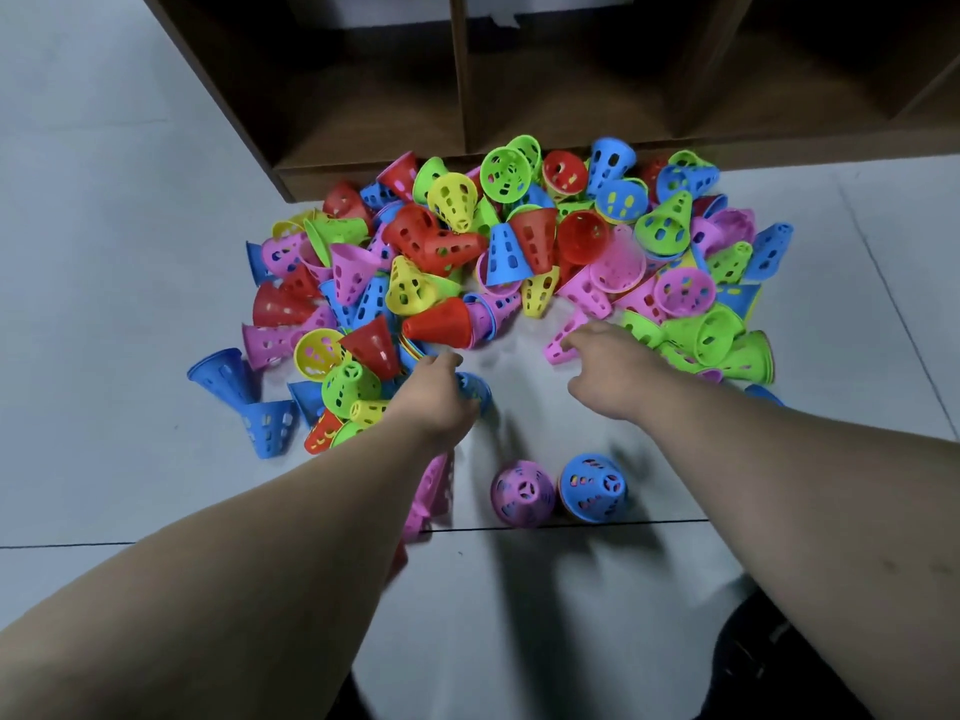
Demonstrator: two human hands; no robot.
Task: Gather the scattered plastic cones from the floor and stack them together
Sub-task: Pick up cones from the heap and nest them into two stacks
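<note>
On a grey floor (104, 252) before a wooden shelf (363, 122), most cones (452, 246) lie heaped; only a pink-topped stack (523, 493) and blue-topped stack (593, 486) stand. Left hand (436, 394) curls round a blue cone (477, 389); right hand (608, 368) touches a pink cone (562, 346), grip unclear

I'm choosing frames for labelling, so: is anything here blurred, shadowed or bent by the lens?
Head view throughout: left hand and right hand are motion-smeared, likewise the pink cones under the left forearm; the cone pile is fairly sharp; soft arm shadows cross the floor; the wide lens splays the shelf uprights.
</note>
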